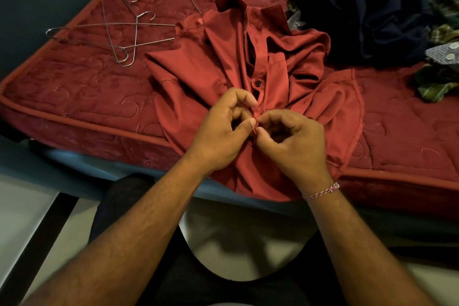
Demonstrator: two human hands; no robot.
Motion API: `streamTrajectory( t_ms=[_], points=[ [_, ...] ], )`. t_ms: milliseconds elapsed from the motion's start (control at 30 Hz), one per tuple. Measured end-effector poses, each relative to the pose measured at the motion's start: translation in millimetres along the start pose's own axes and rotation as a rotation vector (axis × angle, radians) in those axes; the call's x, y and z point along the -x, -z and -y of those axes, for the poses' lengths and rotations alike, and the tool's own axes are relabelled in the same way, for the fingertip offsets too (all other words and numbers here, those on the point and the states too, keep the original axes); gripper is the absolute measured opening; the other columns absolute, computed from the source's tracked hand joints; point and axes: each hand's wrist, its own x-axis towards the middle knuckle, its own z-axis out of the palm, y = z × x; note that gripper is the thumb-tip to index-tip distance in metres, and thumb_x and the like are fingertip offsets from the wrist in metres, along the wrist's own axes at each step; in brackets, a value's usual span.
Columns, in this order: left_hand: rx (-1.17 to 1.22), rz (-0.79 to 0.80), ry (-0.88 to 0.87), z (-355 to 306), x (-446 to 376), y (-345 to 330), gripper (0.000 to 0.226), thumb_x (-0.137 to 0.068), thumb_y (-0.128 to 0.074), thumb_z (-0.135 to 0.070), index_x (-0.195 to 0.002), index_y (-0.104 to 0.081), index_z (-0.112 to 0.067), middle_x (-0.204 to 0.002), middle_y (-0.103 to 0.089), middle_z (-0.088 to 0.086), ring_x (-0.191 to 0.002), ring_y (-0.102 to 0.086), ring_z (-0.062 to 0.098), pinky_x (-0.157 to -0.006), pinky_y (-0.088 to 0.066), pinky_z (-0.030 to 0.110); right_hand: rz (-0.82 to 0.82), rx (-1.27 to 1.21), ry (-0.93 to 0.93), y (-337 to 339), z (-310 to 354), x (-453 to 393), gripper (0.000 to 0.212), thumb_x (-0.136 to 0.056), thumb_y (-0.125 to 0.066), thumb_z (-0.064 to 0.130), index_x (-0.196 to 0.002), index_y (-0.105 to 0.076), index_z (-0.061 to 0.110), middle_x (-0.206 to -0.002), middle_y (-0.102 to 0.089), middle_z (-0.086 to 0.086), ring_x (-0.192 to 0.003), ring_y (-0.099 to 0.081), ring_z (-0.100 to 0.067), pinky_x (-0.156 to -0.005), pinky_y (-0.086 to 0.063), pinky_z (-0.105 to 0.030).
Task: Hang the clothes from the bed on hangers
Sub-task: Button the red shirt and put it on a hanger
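**Red shirt on the bed, no garment hung so far**

The mattress (74, 87), covered in quilted red fabric, fills most of the view, and everything the task concerns lies on it. At its far right sits a heap of clothes (367, 7): a dark navy garment on top, with green plaid and a grey patterned piece showing at the edges. All of that is untouched and waits its turn.

In the middle lies the red shirt (193, 67), collar away from the person, hem hanging over the near edge of the mattress. It is rumpled, and its front placket runs down the centre with one dark button (258, 83) in view.

To the left and behind the shirt, several wire hangers (119, 40) lie loose and crossed over one another, with more near the collar. None carries a garment.

Both hands meet at the lower placket. The left hand (218, 136) pinches the fabric edge between thumb and forefinger, the other fingers curled in. The right hand (295, 146) pinches the facing edge just beside it. They seem to be working a button, though whether fastening or undoing is hard to tell, since the fingers cover the spot.

Judged from this, the task is at an early stage: one shirt is being prepared, no hanger is in it, and the whole heap remains.
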Motion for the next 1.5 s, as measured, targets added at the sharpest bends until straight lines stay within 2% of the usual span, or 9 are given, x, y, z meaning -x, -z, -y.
streamTrajectory(
  t_ms=[200,500,700,833,933,1133,1267,1400,1500],
  points=[
    [0.081,-0.081,0.022,-0.2,-2.2,-6.9,0.031,-0.091,-0.069,-0.007,-0.118,-0.060,-0.019,-0.070,-0.057,0.005,-0.066,-0.053,0.015,-0.071,-0.048,0.032,0.072,-0.241,-0.138,5.7,-2.5,-3.7,0.011,-0.086,-0.078,0.002,-0.096,-0.076,0.008,-0.082,-0.076,-0.002,-0.070,-0.073,-0.018,-0.063,-0.060,-0.033],
    [0.209,-0.059,0.072,-2.6,-1.9,-1.8,0.042,-0.093,-0.066,0.006,-0.126,-0.056,-0.018,-0.073,-0.062,0.001,-0.070,-0.058,0.014,-0.073,-0.050,0.025,0.138,-0.463,-0.256,11.5,-2.1,-14.0,0.004,-0.090,-0.072,-0.005,-0.093,-0.074,-0.003,-0.086,-0.072,-0.024,-0.074,-0.065,-0.024,-0.069,-0.055,-0.032],
    [0.188,-0.113,0.072,-6.7,-1.2,-6.5,0.029,-0.096,-0.063,0.005,-0.118,-0.059,-0.014,-0.073,-0.064,-0.001,-0.072,-0.063,0.010,-0.075,-0.052,0.027,0.031,-0.242,-0.170,9.2,0.3,-5.1,0.010,-0.093,-0.070,0.001,-0.096,-0.075,0.009,-0.091,-0.075,0.002,-0.084,-0.072,-0.016,-0.076,-0.060,-0.034],
    [0.177,-0.299,-0.030,-12.7,7.3,-8.2,0.021,-0.091,-0.061,0.002,-0.108,-0.064,-0.009,-0.085,-0.071,0.012,-0.082,-0.068,0.019,-0.079,-0.054,0.030,-0.084,-0.084,-0.096,9.9,0.0,4.5,0.019,-0.091,-0.064,0.002,-0.100,-0.074,0.016,-0.099,-0.073,0.008,-0.094,-0.070,-0.011,-0.082,-0.057,-0.029],
    [-0.072,-0.359,-0.120,-11.8,15.8,2.3,0.021,-0.083,-0.059,-0.003,-0.100,-0.067,-0.012,-0.093,-0.072,0.004,-0.092,-0.068,0.021,-0.084,-0.055,0.036,-0.140,-0.062,-0.082,12.8,-1.9,6.4,0.020,-0.087,-0.062,0.002,-0.098,-0.074,0.014,-0.101,-0.071,0.004,-0.096,-0.068,-0.010,-0.085,-0.055,-0.027],
    [-0.806,-0.074,-0.067,1.7,14.3,10.8,0.051,-0.077,-0.069,-0.053,-0.124,-0.068,-0.033,-0.130,-0.056,-0.011,-0.124,-0.047,0.016,-0.098,-0.038,0.038,-0.110,0.076,0.018,11.4,-1.7,15.2,0.009,-0.083,-0.066,0.009,-0.083,-0.075,0.009,-0.102,-0.070,0.000,-0.097,-0.067,-0.006,-0.085,-0.050,-0.019],
    [-0.823,-0.108,-0.035,-0.2,9.3,6.8,0.040,-0.078,-0.072,-0.057,-0.112,-0.070,-0.035,-0.123,-0.058,-0.013,-0.118,-0.048,0.017,-0.096,-0.041,0.041,-0.106,0.165,0.033,14.1,-2.1,15.4,0.002,-0.080,-0.072,0.010,-0.080,-0.073,0.012,-0.102,-0.069,0.003,-0.095,-0.065,-0.001,-0.084,-0.047,-0.013],
    [-0.805,-0.141,-0.040,-2.2,6.2,9.8,0.023,-0.082,-0.071,-0.050,-0.099,-0.073,-0.034,-0.104,-0.059,-0.015,-0.105,-0.053,0.019,-0.089,-0.046,0.044,-0.116,0.142,0.030,28.2,0.3,13.5,0.006,-0.089,-0.070,0.011,-0.087,-0.072,0.015,-0.094,-0.071,0.007,-0.090,-0.066,-0.004,-0.081,-0.052,-0.022],
    [-0.820,-0.271,-0.057,-11.6,4.4,12.2,0.012,-0.086,-0.071,-0.044,-0.096,-0.074,-0.039,-0.099,-0.060,-0.016,-0.105,-0.052,0.017,-0.085,-0.041,0.041,0.000,0.120,0.016,50.7,3.0,6.6,0.007,-0.094,-0.073,0.018,-0.092,-0.073,0.025,-0.089,-0.072,0.019,-0.082,-0.068,0.000,-0.075,-0.053,-0.021]
  ],
)
